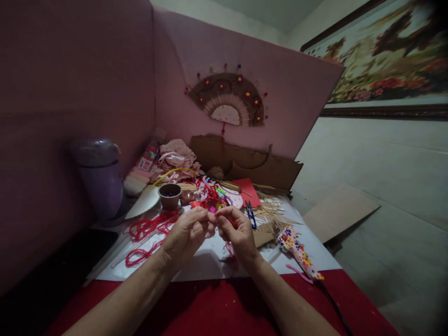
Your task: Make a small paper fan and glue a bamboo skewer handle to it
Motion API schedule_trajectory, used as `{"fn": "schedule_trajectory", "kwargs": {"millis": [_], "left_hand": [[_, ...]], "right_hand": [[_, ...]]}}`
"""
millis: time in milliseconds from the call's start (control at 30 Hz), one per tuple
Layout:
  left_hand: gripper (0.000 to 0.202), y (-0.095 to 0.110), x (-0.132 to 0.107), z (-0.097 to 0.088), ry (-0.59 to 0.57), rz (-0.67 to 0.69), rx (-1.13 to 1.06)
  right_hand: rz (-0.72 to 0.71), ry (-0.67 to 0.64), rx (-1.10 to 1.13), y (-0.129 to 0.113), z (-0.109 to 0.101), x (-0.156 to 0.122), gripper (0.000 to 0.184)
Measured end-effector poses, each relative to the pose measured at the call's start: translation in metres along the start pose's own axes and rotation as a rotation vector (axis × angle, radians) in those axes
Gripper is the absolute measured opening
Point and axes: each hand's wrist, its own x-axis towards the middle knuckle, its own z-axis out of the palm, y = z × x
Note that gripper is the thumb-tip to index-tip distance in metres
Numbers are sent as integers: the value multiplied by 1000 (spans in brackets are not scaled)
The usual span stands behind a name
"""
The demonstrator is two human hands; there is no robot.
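Observation:
My left hand (196,226) and my right hand (238,233) meet above the white sheet, fingertips almost touching. My right hand is closed, thumb and forefinger pinching a small dark red piece (219,214), bead-like in size. More red shows inside its curled fingers. My left hand is closed in a pinch too; whatever lies between its fingertips is too small to tell. Below my right hand are some red strands (229,249); whether they hang from it or lie on the sheet is unclear. Left of my hands lie loops of red cord (140,231).
Behind my hands are a bowl of dark beads (170,196), colourful pipe cleaners (210,189), red paper (248,191) and blue-handled snips (251,215). A flower-patterned glue gun (299,252) with a cord lies right. A purple bin (101,182) stands left; a decorated fan (227,98) hangs behind.

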Motion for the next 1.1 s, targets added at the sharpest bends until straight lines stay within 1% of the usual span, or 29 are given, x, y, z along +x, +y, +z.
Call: {"fn": "schedule_trajectory", "kwargs": {"millis": [67,233,400,500,700,900,1000,1100], "left_hand": [[12,-1,1,-1,28,22,-8],[26,-4,3,-5,-15,52,-19],[32,-3,4,-4,-12,46,9],[29,-3,4,-3,-27,29,15],[21,-4,3,-4,0,8,11],[20,-4,3,-7,-5,-42,8],[13,-4,3,-7,49,-38,-19],[10,-4,4,-6,90,-3,-30]], "right_hand": [[1,4,-4,0,0,0,23],[-6,-2,-21,1,-1,0,22],[8,9,-22,1,0,0,23],[-6,8,-23,1,0,0,23],[8,8,-15,0,1,0,22],[-8,8,-29,1,0,0,22],[-2,9,-31,1,0,0,22],[-2,4,-30,1,0,0,21]]}}
